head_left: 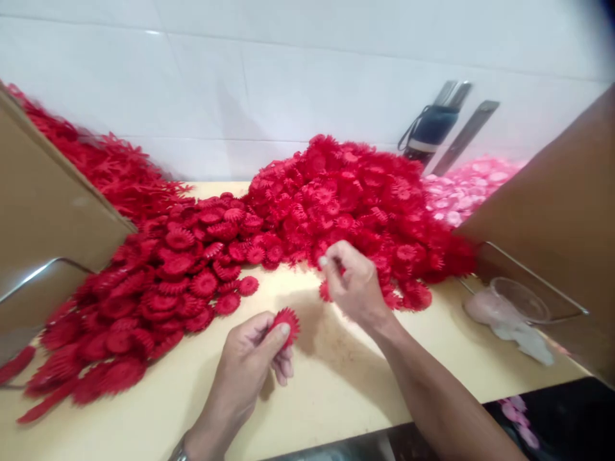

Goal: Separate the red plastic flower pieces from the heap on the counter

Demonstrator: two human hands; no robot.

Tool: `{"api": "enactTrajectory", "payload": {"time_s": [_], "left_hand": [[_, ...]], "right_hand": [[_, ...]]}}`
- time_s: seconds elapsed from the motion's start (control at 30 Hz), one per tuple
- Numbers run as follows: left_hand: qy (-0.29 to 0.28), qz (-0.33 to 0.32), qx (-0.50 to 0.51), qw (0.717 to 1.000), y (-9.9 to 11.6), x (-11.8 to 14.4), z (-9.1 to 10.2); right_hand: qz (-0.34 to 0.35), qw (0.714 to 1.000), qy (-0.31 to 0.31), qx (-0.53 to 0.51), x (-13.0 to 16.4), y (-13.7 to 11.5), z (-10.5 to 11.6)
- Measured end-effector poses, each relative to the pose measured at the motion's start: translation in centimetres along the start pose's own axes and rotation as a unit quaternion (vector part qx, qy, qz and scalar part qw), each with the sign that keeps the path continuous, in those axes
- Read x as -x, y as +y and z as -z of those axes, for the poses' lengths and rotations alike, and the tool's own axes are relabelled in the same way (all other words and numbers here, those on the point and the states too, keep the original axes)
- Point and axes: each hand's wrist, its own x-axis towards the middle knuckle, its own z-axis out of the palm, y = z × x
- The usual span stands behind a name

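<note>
Left hand (252, 362) pinching red toothed disc (287, 322) above table (336, 384), right hand (353, 285) closed on another piece at edge of red pile (355, 198); best to lift one only, teeth aligned before mating.

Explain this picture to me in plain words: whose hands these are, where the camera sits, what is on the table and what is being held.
There is one picture, taken by a camera worn on a person's head, looking forward and down at that person's own two bare hands. No machine is involved.

The left hand pinches a small red plastic flower between thumb and fingers. The right hand reaches into the edge of the big red pile; its fingers seem closed on a piece there, but I cannot tell for sure.

On the pale table lie a second heap of flatter red flowers, a pink pile at the back right, and cardboard boxes at both sides. A white tiled wall stands behind.
</note>
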Motion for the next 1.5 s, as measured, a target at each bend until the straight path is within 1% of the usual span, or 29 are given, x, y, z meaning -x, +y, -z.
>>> {"api": "enactTrajectory", "payload": {"time_s": [0.07,0.1,0.17,0.23,0.27,0.3,0.37,0.43,0.47,0.5,0.53,0.57,0.6,0.63,0.67,0.73,0.8,0.87,0.93,0.97,1.07,1.1,1.13,1.17,1.23,1.33,1.4,1.43,1.5], "left_hand": [[0.003,0.006,0.012,1.000,0.2,0.0,0.1],[0.008,0.005,0.021,1.000,0.3,0.0,0.1],[0.027,0.000,0.038,0.999,0.7,-0.2,0.2],[0.046,-0.006,0.051,0.998,1.1,-0.5,0.2],[0.054,-0.013,0.056,0.997,1.3,-0.6,0.2],[0.061,-0.019,0.061,0.996,1.4,-0.8,0.1],[0.068,-0.031,0.073,0.995,1.4,-1.0,-0.2],[0.066,-0.033,0.084,0.994,1.3,-1.2,-0.6],[0.062,-0.032,0.088,0.994,1.2,-1.3,-0.9],[0.058,-0.032,0.091,0.994,1.1,-1.3,-1.0],[0.054,-0.034,0.093,0.994,1.0,-1.4,-1.2],[0.052,-0.036,0.094,0.994,0.9,-1.4,-1.3],[0.049,-0.041,0.093,0.994,0.7,-1.4,-1.4],[0.047,-0.046,0.094,0.993,0.6,-1.4,-1.4],[0.047,-0.051,0.094,0.993,0.5,-1.4,-1.4],[0.052,-0.063,0.096,0.992,0.2,-1.3,-1.2],[0.065,-0.068,0.096,0.991,-0.1,-1.3,-1.1],[0.073,-0.067,0.094,0.991,-0.3,-1.2,-1.0],[0.070,-0.063,0.094,0.991,-0.4,-1.1,-0.9],[0.064,-0.062,0.094,0.992,-0.5,-1.1,-0.9],[0.031,-0.066,0.100,0.992,-0.6,-0.9,-0.8],[0.021,-0.070,0.103,0.992,-0.6,-0.8,-0.8],[0.012,-0.076,0.103,0.992,-0.6,-0.8,-0.7],[0.004,-0.084,0.102,0.991,-0.6,-0.7,-0.6],[-0.011,-0.102,0.092,0.990,-0.7,-0.6,-0.5],[-0.030,-0.114,0.085,0.989,-0.8,-0.5,-0.2],[-0.030,-0.113,0.074,0.990,-0.9,-0.6,0.0],[-0.025,-0.116,0.064,0.991,-1.0,-0.6,0.1],[-0.009,-0.125,0.039,0.991,-1.0,-0.7,0.2]], "right_hand": [[-0.002,0.990,0.078,0.116,-0.8,1.9,1.7],[-0.012,0.979,0.107,0.175,-1.1,2.9,2.7],[-0.046,0.946,0.149,0.284,-1.5,4.7,4.5],[-0.083,0.916,0.155,0.361,-1.6,6.0,5.8],[-0.095,0.907,0.148,0.383,-1.5,6.4,6.2],[-0.100,0.903,0.142,0.392,-1.5,6.6,6.3],[-0.086,0.910,0.151,0.375,-1.5,6.4,6.2],[-0.046,0.933,0.176,0.310,-1.6,5.5,5.5],[-0.025,0.950,0.175,0.258,-1.5,4.8,4.9],[-0.007,0.969,0.156,0.191,-1.5,4.0,4.3],[0.005,0.987,0.117,0.115,-1.3,3.1,3.7],[0.010,0.997,0.063,0.034,-1.1,2.1,3.0],[0.009,0.999,0.000,-0.044,-0.9,1.1,2.3],[0.004,0.992,-0.063,-0.112,-0.6,0.2,1.6],[-0.004,0.979,-0.118,-0.167,-0.2,-0.6,1.0],[-0.026,0.951,-0.193,-0.242,0.5,-1.8,-0.2],[-0.054,0.930,-0.228,-0.284,1.2,-2.5,-1.1],[-0.081,0.911,-0.250,-0.317,1.5,-2.7,-1.7],[-0.102,0.887,-0.271,-0.360,1.7,-2.8,-2.0],[-0.112,0.870,-0.281,-0.389,1.7,-2.8,-2.0],[-0.149,0.807,-0.316,-0.477,1.5,-2.9,-1.9],[-0.159,0.790,-0.325,-0.495,1.4,-3.0,-1.8],[-0.165,0.781,-0.333,-0.503,1.4,-3.0,-1.7],[-0.165,0.779,-0.337,-0.502,1.3,-3.0,-1.6],[-0.156,0.791,-0.340,-0.483,1.3,-3.0,-1.4],[-0.128,0.837,-0.322,-0.422,1.4,-2.9,-1.3],[-0.103,0.871,-0.299,-0.376,1.5,-2.7,-1.3],[-0.091,0.882,-0.290,-0.359,1.5,-2.6,-1.3],[-0.080,0.891,-0.277,-0.351,1.6,-2.4,-1.4]]}}
